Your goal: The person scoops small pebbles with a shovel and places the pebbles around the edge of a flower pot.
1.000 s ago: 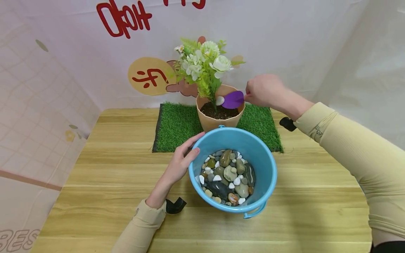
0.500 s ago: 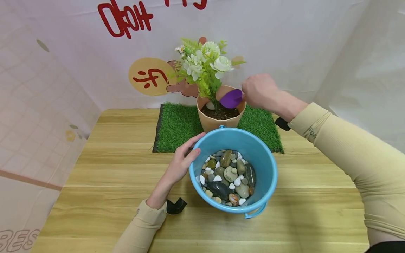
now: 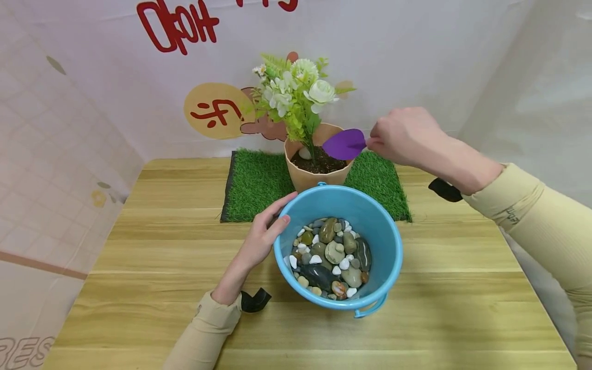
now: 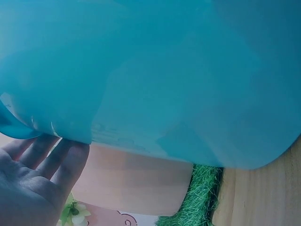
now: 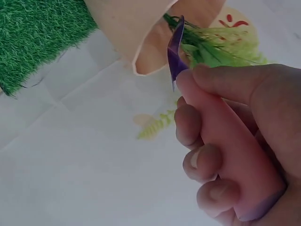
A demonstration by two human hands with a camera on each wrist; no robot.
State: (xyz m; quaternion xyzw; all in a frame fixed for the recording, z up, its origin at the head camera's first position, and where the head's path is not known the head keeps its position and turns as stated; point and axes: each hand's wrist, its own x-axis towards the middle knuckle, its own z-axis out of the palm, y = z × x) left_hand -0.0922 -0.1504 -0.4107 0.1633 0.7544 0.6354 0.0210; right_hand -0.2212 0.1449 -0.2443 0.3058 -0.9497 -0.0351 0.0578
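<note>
My right hand (image 3: pixel 411 136) grips the pink handle of a small trowel (image 3: pixel 345 144), its fingers wrapped around it in the right wrist view. The trowel's purple blade hangs over the right rim of a peach flowerpot (image 3: pixel 314 180); no stone shows on it. White artificial flowers (image 3: pixel 300 90) stand in the pot's dark soil, and a pale stone (image 3: pixel 304 153) lies left of their stems. My left hand (image 3: pixel 261 236) holds the left rim of a blue bucket (image 3: pixel 390 246), thumb at the rim, fingers along the outer wall (image 4: pixel 141 84). Stones (image 3: pixel 334 252) of several sizes cover the bucket's bottom.
A green grass mat (image 3: pixel 254 187) lies under the pot. The bucket stands on a wooden table (image 3: pixel 176 288), in front of the pot, with its handle (image 3: pixel 372 307) hanging at the near side. A printed white cloth (image 3: pixel 416 51) rises behind the table.
A second ago the pale stone was at the trowel's tip; half a second ago it was down in the pot. My right hand has since drawn the trowel rightward. The left hand keeps its hold.
</note>
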